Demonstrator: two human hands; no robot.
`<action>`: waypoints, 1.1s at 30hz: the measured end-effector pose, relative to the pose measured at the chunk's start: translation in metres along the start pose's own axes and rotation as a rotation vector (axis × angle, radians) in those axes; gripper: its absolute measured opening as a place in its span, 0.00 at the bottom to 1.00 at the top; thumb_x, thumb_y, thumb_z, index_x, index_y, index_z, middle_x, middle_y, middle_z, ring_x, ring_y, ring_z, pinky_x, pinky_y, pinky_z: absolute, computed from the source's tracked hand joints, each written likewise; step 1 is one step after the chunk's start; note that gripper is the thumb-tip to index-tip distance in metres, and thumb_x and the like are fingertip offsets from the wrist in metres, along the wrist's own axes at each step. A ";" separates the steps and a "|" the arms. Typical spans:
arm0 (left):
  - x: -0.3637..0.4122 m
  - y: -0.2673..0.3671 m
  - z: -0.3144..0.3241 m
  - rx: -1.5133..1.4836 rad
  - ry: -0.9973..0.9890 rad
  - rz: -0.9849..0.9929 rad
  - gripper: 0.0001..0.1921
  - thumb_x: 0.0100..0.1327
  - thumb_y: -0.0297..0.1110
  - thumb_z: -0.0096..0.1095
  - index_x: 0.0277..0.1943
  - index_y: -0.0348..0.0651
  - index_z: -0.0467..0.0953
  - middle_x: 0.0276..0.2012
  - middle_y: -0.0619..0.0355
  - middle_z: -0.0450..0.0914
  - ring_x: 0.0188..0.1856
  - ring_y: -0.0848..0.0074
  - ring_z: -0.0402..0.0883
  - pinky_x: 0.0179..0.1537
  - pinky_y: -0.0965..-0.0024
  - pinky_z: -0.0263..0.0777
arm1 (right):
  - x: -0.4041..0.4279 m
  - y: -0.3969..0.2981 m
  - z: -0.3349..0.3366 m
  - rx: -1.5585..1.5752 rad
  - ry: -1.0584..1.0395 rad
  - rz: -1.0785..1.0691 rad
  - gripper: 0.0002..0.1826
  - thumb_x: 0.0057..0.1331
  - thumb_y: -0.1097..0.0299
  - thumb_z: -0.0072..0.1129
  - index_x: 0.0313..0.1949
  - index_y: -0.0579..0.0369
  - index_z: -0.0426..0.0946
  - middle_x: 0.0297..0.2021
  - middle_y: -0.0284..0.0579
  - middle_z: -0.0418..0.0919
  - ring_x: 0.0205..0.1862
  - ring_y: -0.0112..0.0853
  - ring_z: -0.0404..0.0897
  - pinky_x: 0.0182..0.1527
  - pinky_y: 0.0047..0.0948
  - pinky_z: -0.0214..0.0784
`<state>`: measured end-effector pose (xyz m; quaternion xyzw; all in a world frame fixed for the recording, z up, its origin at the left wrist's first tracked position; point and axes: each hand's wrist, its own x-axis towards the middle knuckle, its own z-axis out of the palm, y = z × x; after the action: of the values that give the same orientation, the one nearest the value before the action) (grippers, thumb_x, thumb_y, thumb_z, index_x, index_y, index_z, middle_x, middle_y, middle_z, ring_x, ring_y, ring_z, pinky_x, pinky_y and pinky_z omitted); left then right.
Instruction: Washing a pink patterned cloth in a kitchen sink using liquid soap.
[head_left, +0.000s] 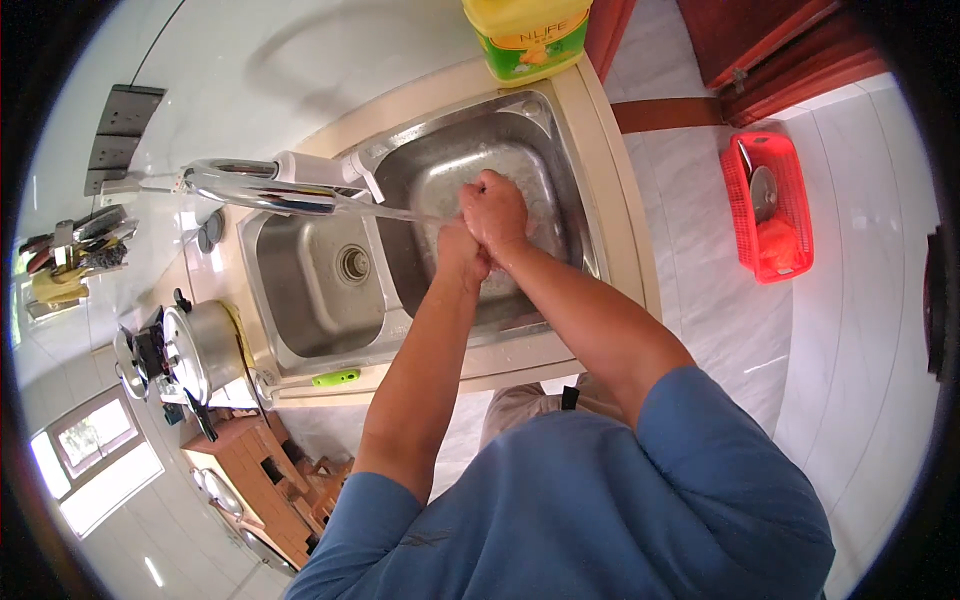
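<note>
Water from the chrome faucet (262, 196) runs onto my hands over the larger basin of the stainless steel sink (544, 142). My right hand (496, 212) is curled like a fist, wet, with nothing visible in it. Pressed against its wrist is my left hand (459, 249), lower and to the left, right where the stream lands. The left fingers are mostly hidden by the right wrist, so their grip cannot be made out. The smaller basin (315, 300), with a drain strainer (354, 264), lies to the left.
A yellow and green detergent jug (534, 45) stands at the counter's back right corner. On the left are a pressure cooker (206, 349) and a green-handled tool (336, 378). A utensil rack (75, 255) hangs on the wall. A red plastic basket (801, 202) sits on the right.
</note>
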<state>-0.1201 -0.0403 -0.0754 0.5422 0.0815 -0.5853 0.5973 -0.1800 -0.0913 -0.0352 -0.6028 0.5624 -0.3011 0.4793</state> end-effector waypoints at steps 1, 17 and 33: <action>-0.001 0.006 0.000 0.019 -0.003 0.022 0.17 0.72 0.44 0.53 0.54 0.42 0.75 0.47 0.51 0.81 0.46 0.62 0.82 0.46 0.57 0.79 | 0.000 -0.007 0.003 0.016 0.039 0.084 0.12 0.61 0.58 0.56 0.27 0.54 0.75 0.26 0.50 0.80 0.30 0.50 0.78 0.38 0.46 0.68; -0.065 0.068 0.001 0.444 -0.328 0.259 0.26 0.70 0.25 0.59 0.69 0.33 0.65 0.48 0.55 0.82 0.46 0.76 0.81 0.47 0.74 0.77 | 0.038 0.008 -0.040 0.497 -0.453 -0.215 0.32 0.67 0.45 0.64 0.59 0.57 0.71 0.46 0.46 0.82 0.46 0.33 0.81 0.49 0.32 0.75; -0.076 0.077 0.007 0.340 -0.091 0.327 0.24 0.67 0.27 0.64 0.65 0.38 0.70 0.40 0.59 0.83 0.41 0.79 0.81 0.43 0.75 0.76 | 0.013 0.000 -0.083 0.719 -0.505 0.016 0.12 0.66 0.61 0.67 0.35 0.58 0.82 0.35 0.33 0.82 0.36 0.18 0.77 0.39 0.21 0.70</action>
<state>-0.0867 -0.0200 0.0259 0.6140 -0.1340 -0.5101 0.5873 -0.2530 -0.1239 -0.0076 -0.4481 0.2918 -0.3172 0.7832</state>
